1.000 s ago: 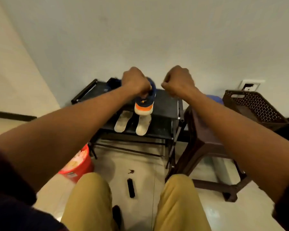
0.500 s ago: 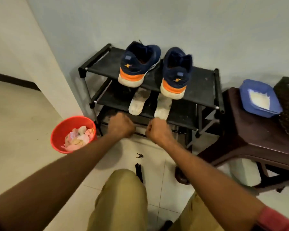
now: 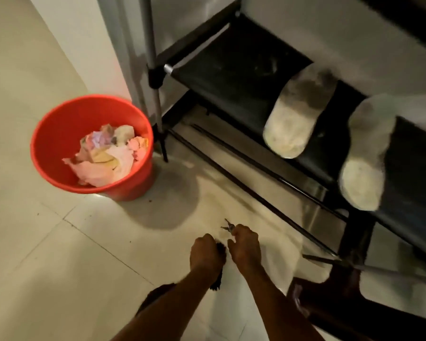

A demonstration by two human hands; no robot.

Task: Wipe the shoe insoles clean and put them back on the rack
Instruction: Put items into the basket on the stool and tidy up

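Taking the rack (image 3: 231, 77) as the landmark: well off its left end post, on the tiled floor, stands a red bucket (image 3: 59, 134) holding crumpled cloths (image 3: 106, 156), pale pink and cream. These look like the wiping rags, soft and easy to pinch from the top of the heap.

In front of the rack, low on the floor, both hands are down together. The left hand (image 3: 205, 254) is curled closed over the top of a dark brush (image 3: 218, 279), whose bristled end shows below the wrist; whether it actually grips the brush I cannot tell. The right hand (image 3: 246, 247) is just beside it, fingers curled in, with a small dark metal thing (image 3: 228, 226), perhaps keys, at its fingertips; contact is unclear.

On the rack's lower shelf lie the two insoles, toes pointing outward over the front edge. The left insole (image 3: 295, 114) is grey-smudged at the heel; the right insole (image 3: 364, 163) sits further along. Both look light, thin and floppy, likely foam, so they should bend if lifted by the tip. Better to take one at mid-length, thumb on top and fingers beneath, supporting it while wiping
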